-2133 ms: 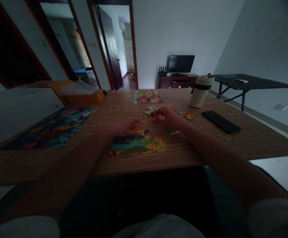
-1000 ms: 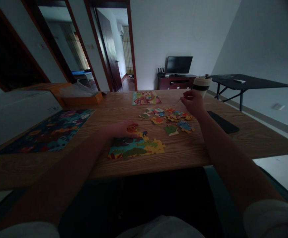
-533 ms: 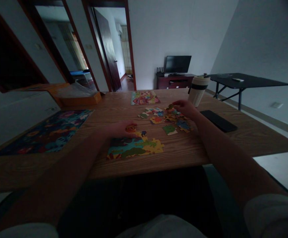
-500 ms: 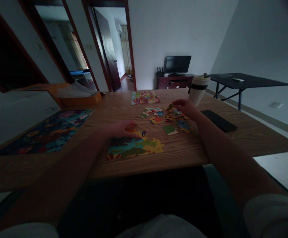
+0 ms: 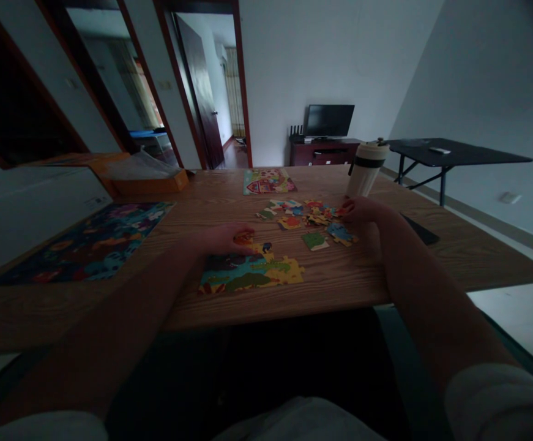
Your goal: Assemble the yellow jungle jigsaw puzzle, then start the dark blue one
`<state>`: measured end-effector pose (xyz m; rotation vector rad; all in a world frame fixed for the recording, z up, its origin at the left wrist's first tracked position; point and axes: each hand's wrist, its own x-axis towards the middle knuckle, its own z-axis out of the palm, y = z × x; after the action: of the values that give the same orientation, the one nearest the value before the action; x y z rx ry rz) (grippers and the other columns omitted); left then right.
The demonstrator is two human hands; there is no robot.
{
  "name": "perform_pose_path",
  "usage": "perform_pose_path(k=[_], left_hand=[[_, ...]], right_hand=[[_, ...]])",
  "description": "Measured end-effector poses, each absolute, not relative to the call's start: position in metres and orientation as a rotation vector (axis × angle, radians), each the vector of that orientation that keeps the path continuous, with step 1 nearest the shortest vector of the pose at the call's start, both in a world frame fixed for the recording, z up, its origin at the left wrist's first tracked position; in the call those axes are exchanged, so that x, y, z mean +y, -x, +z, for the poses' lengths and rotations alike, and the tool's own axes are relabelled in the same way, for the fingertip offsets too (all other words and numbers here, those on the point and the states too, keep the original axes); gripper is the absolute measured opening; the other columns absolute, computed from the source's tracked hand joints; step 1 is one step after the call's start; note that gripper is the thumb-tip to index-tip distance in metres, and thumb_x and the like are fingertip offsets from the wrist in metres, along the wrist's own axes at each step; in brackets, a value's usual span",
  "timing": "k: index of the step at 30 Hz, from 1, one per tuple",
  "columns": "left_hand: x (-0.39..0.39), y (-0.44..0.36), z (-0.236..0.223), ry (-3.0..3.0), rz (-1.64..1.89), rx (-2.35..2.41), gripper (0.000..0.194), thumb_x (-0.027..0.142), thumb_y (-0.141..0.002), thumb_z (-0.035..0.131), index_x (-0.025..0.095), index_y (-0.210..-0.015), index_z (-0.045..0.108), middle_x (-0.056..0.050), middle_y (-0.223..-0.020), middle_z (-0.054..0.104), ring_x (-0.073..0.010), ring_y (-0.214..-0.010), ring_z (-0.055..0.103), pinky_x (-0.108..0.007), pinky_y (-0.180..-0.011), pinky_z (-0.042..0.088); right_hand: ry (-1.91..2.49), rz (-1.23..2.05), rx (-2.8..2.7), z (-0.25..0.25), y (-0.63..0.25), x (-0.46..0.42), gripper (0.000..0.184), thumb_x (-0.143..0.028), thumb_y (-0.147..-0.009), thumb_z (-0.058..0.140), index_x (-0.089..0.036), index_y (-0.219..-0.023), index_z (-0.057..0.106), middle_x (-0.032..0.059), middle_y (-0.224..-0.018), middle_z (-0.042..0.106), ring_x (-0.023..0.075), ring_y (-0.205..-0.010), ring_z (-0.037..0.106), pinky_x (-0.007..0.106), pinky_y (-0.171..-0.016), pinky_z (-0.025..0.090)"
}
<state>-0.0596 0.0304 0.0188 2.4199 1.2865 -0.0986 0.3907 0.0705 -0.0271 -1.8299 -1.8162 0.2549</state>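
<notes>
My left hand [image 5: 224, 237] is closed around an orange jigsaw puzzle piece [image 5: 244, 236] between thumb and fingers, at the upper left of a partly joined jigsaw puzzle [image 5: 252, 274]. That joined part shows green, blue and yellow shapes and lies flat near the table's front edge. My right hand [image 5: 361, 210] is at the right end of a loose heap of puzzle pieces [image 5: 319, 213], fingertips pinched on a reddish piece there, partly hidden by the fingers. A green piece [image 5: 314, 240] and a blue piece [image 5: 339, 232] lie on the near side of the heap.
Behind the heap lies a pink picture sheet [image 5: 268, 182]. On the left are a dark colourful picture [image 5: 92, 245], a white box [image 5: 41, 211] and an orange box [image 5: 156, 184] with clear plastic. A cream tumbler [image 5: 366, 168] and a dark phone-like slab [image 5: 420, 229] stand and lie right.
My right hand has moved from the back of the heap rightward and nearer to me, now covering part of the dark slab. My left hand has stayed in place with its piece.
</notes>
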Motion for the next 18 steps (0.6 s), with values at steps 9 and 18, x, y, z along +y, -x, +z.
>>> perform_pose_path(k=[9,18], left_hand=[[0.029,0.059,0.022,-2.431,-0.132,1.293,0.093,0.081,-0.073,0.062,0.027,-0.148,0.05,-0.009,-0.153,0.052,-0.0327,-0.134,0.053,-0.04,-0.109,0.041],[0.031,0.06,0.02,-2.431,-0.151,1.315,0.095,0.082,-0.073,0.061,0.025,-0.148,0.05,-0.011,-0.153,0.052,-0.0332,-0.135,0.052,-0.04,-0.11,0.04]], right_hand=[[2.006,0.287,-1.68,-0.018,-0.381,0.069,0.047,-0.03,-0.068,0.084,-0.015,-0.11,0.066,0.012,-0.095,0.073,0.0276,-0.086,0.07,0.037,-0.072,0.056],[2.015,0.227,-1.841,-0.016,-0.359,0.069,0.04,-0.046,-0.078,0.077,-0.019,-0.108,0.073,0.0138,-0.1,0.075,0.0305,-0.09,0.071,0.041,-0.08,0.056]])
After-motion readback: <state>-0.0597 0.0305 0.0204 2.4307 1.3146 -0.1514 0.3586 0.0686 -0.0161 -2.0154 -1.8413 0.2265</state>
